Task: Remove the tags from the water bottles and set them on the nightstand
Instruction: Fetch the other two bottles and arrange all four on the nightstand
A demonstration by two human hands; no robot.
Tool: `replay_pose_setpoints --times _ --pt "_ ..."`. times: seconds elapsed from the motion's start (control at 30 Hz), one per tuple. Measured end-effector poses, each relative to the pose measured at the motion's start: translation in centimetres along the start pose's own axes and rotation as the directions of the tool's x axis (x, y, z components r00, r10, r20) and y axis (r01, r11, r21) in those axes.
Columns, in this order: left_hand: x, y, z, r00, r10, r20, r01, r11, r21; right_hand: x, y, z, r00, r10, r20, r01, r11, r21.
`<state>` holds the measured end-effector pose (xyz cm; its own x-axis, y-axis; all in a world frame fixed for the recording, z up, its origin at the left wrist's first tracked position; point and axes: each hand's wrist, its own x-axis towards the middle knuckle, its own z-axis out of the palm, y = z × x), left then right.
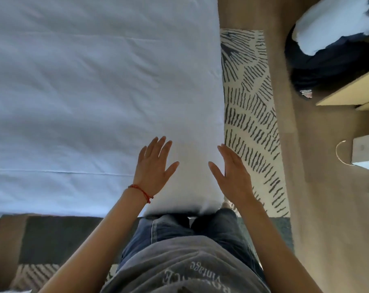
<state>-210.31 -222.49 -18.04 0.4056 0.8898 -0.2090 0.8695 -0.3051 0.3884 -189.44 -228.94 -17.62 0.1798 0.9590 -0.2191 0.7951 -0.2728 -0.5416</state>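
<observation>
Fingers [156, 144] straight, spread over bedsheet [84, 81]

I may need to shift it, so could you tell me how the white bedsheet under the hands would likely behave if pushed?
The white bedsheet looks soft: creases run across it, so it would probably bunch up under a push. At the corner it drapes over the edge, suggesting floppy cloth. Both the left hand and right hand are open and hold nothing.

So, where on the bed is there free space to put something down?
The white sheet is bare from the left hand out to the left edge and up to the top. The corner between the left hand and right hand is narrow. Right of the bed, only the striped rug strip lies bare.
</observation>
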Motion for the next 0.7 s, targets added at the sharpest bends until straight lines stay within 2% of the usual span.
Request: replay_pose_setpoints --times 0.1,0.2,0.3,0.43,0.57,0.7 --pt "0.1 0.7 0.4 0.989 -0.137 -0.06 0.136 0.991 -0.02 2.8 0.7 -0.9 0.988 -0.119 0.098 0.12 0.993 -0.011" --pt "0.2 2.5 0.9 0.949 -0.284 -0.134 0.279 0.959 -0.054 5.8 1.7 -2.2 0.947 -0.238 0.215 0.243 0.97 0.007" --pt "-0.3 5.3 1.7 0.869 -0.449 -0.207 0.429 0.893 -0.132 8.6 2.5 -4.0 0.879 -0.355 0.317 0.374 0.928 0.002" --pt "-1.6 9.3 3.4 0.729 -0.642 -0.237 0.604 0.767 -0.218 10.7 3.0 -5.8 0.751 -0.513 0.415 0.549 0.835 0.039" --pt "-3.4 13.3 5.0 0.62 -0.74 -0.262 0.682 0.673 -0.287 10.8 3.6 -6.5 0.631 -0.596 0.496 0.657 0.751 0.067" --pt "-5.5 16.1 6.2 0.549 -0.79 -0.273 0.722 0.613 -0.321 9.8 4.0 -6.6 0.559 -0.648 0.518 0.716 0.692 0.093"
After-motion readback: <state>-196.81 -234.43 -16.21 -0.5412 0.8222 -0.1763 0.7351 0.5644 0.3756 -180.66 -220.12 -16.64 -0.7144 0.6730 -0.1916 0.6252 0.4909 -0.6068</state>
